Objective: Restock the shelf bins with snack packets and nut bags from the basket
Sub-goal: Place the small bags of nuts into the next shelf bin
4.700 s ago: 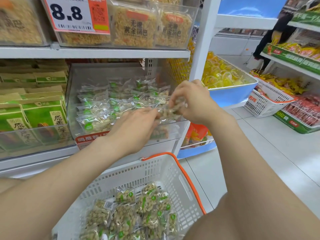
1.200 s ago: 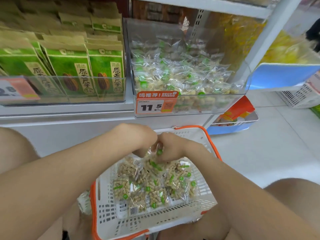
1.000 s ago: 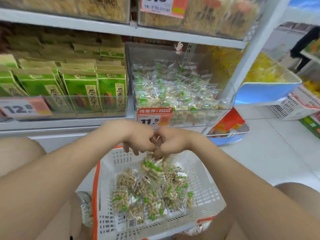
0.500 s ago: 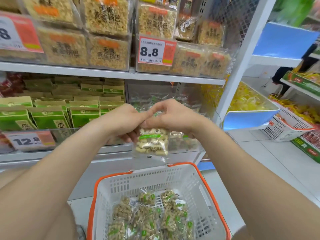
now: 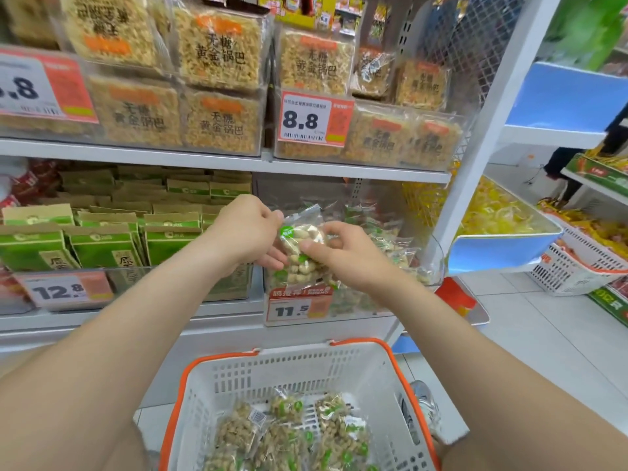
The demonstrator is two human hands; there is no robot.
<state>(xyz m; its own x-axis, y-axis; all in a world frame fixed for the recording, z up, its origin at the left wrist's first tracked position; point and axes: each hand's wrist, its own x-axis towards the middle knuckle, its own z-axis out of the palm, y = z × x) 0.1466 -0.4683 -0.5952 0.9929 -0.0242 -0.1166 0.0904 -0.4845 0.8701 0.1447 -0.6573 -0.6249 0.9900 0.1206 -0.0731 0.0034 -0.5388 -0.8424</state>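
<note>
Over the front lip of the clear shelf bin (image 5: 436, 263), just above its 11.5 price tag (image 5: 299, 307): holding a small clutch of nut bags (image 5: 302, 253), maybe two or three stacked, count unclear. Pinched from both sides: left hand (image 5: 244, 232) with fingers curled under and behind, right hand (image 5: 346, 256) with thumb pressed on the near face and fingers round the far side. Not yet let go into the bin; same kind of bags piled inside, behind the hands. More lying loose on the floor of the white basket (image 5: 272, 372) below, toward its near edge. Handling, as a guess: light, thin clear film, slick and crinkly, loose lumpy nuts inside, so no stiff shape to rely on. Likely to fan out or slide apart when stacked, hence the two-sided pinch. Best taken across the filled middle for a stack, or by the flat sealed top edge for a single. Go easy on the squeeze: risk of cracked nuts or a popped seam. Set down low onto the pile rather than dropping from height, otherwise could skid out over the front lip.
</note>
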